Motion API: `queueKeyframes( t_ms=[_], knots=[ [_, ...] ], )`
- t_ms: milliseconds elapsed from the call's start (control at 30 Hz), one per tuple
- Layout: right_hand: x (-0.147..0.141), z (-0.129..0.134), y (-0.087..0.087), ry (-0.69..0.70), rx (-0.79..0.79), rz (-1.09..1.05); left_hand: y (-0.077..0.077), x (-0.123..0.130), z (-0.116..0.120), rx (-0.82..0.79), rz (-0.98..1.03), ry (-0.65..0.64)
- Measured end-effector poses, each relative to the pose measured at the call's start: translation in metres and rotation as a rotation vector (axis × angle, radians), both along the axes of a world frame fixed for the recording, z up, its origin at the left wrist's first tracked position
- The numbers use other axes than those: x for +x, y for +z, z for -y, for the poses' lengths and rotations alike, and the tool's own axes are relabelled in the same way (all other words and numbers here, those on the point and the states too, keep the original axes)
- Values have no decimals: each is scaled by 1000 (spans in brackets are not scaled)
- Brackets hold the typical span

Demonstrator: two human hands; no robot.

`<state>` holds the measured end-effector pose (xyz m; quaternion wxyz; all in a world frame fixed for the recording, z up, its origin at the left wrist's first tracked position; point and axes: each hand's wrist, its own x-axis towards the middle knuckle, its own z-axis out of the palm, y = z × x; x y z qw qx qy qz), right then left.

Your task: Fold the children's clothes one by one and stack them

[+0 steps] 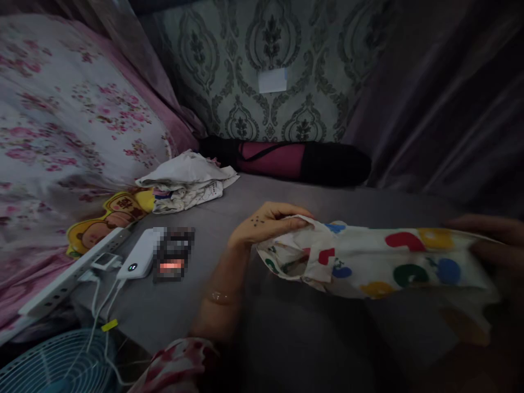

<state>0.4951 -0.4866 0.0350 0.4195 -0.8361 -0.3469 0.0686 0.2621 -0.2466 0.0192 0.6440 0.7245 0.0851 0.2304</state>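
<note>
A white shirt (360,262) with red, blue, green and yellow shapes is stretched sideways in the air, folded lengthwise. My left hand (266,224) pinches its neck end, thumb and fingers closed on the upper edge. The neck opening gapes below those fingers. At the right edge of the view, my right hand (491,234) grips the other end from above. It is dark and blurred, and part of it lies outside the view. A loose flap of the same cloth hangs beneath this hand into shadow.
Folded clothes (188,180) lie on the grey bed (278,199), near a black and maroon bag (274,160). On the left are a white power bank (141,256), a pixelated object (174,254), a power strip (73,273), a yellow cushion (110,218) and a blue fan (57,363).
</note>
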Motion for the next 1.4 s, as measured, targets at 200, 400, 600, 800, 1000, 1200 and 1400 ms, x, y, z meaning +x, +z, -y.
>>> queueKeyframes(
  t_ms=[200,400,600,800,1000,1200,1400],
  knots=[
    [18,-31,-18,56,-145,-4,-31,23,-15,-44,64,169],
    [28,-44,-43,176,-181,319,-39,29,-16,-126,73,170],
    [-34,-81,-24,426,196,330,-31,29,-6,-116,72,97],
    [-54,-106,-39,624,213,203,-30,31,-2,-99,-18,78],
    [-30,-103,-44,384,335,341,-42,34,-10,-153,-148,150],
    [4,-84,-44,-6,461,263,-60,40,-23,-342,-244,82],
    [15,-72,-45,-112,479,168,-58,43,-10,-283,-118,-35]
  ],
)
